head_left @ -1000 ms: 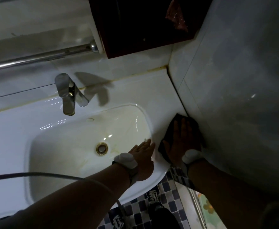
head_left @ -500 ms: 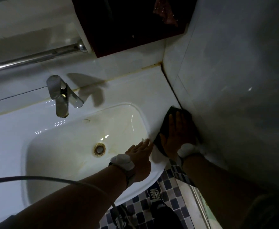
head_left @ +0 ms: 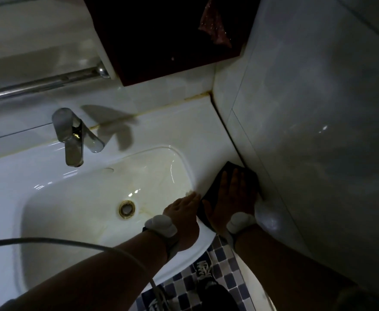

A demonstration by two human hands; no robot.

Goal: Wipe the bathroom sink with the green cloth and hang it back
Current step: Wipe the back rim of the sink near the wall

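A white bathroom sink [head_left: 49, 176] fills the left and middle of the view, with a yellowed basin and a round brass drain [head_left: 127, 208]. The cloth [head_left: 215, 182] looks almost black in this dim light and lies flat on the sink's right rim, against the tiled wall. My right hand [head_left: 231, 198] presses down on it with straight fingers. My left hand [head_left: 184, 212] rests flat on the front right rim of the basin, just left of the cloth, holding nothing.
A chrome faucet [head_left: 74, 138] stands at the back of the sink. A metal rail [head_left: 42, 85] runs along the back wall at upper left. A dark cabinet [head_left: 166, 34] hangs above. The grey tiled wall [head_left: 318, 131] closes the right side. Checkered floor tiles [head_left: 220, 274] show below.
My right hand has stayed on the cloth at the right rim, shifting only slightly. The left hand keeps its place on the basin edge. The camera view has shifted a little.
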